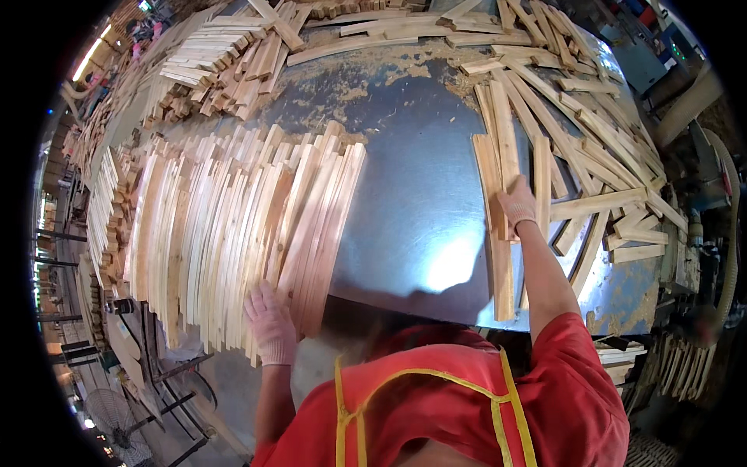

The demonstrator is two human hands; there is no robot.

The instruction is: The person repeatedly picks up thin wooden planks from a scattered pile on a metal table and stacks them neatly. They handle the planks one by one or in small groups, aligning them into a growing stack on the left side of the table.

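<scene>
My left hand (271,323), in a pale knit glove, lies with its fingers stretched out against the near ends of a row of wooden strips (233,226). These strips stand side by side in a dense block along the left of the metal table (405,194). My right hand (519,204), gloved alike, is closed on the near part of a wooden strip (506,128) at the right. Beside it, a longer strip (490,226) runs to the table's front edge. The fingertips of the right hand are partly hidden.
Loose wooden strips (607,163) lie crisscrossed over the right side. More stacked pieces (206,54) stand at the far left, with sawdust (373,74) scattered near them. A fan (117,420) stands at lower left, and a ribbed hose (730,226) hangs at far right.
</scene>
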